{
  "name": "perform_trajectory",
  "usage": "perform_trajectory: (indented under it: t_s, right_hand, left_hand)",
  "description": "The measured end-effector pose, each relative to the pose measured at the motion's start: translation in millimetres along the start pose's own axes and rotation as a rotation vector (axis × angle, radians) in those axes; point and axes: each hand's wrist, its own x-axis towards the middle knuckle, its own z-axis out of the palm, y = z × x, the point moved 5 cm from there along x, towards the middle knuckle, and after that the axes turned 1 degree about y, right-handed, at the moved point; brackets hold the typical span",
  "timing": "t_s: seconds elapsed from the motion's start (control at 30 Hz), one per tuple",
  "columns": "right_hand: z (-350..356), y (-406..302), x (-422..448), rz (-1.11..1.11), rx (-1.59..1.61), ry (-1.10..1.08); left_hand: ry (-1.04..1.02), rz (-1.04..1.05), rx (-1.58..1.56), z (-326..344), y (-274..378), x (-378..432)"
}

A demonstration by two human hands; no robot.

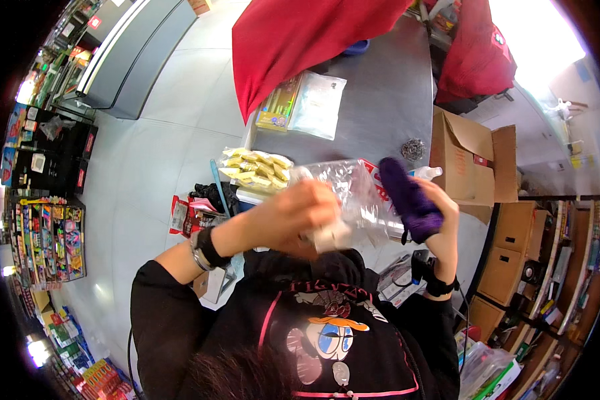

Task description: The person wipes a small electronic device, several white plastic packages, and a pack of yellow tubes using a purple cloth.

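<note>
My left hand (302, 215), blurred by motion, grips a clear plastic bag (352, 187) by its near left side. A whitish piece (332, 236) shows just under those fingers, too blurred to name. My right hand (442, 207) is closed around a long dark purple item (407, 200) of soft, velvety cloth; its exact kind cannot be told. The purple item stands upright beside the bag's right side. Behind the bag, part of a sheet with red print (372, 167) shows. A clear pack of yellow-wrapped items (257, 169) lies left of the bag on the table's edge.
On the dark table (385, 95) lie a white plastic packet (320, 105), a yellow box (275, 120) and a metal scouring pad (413, 149). A white-capped bottle (427, 173) stands by my right hand. Red cloth (300, 40) covers the far side. An opened cardboard box (465, 155) is at right.
</note>
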Motion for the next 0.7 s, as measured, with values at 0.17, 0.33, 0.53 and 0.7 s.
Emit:
perform_trajectory:
  t_s: [0.17, 0.33, 0.53, 0.7]
  right_hand:
    - [-24, 30, -39, 0.125, -0.075, 0.299]
    - [-11, 50, -63, 0.288, -0.035, 0.406]
    - [-5, 54, -83, 0.283, -0.075, 0.444]
    - [-5, 53, -91, 0.363, -0.107, 0.469]
  left_hand:
    - [0.23, -0.333, 0.06, -72, -32, 25]
    - [0.096, -0.618, -0.117, -106, -87, 22]
    - [-0.012, -0.841, -0.016, -107, -153, -11]
    - [-0.158, -0.904, -0.04, -100, -177, -32]
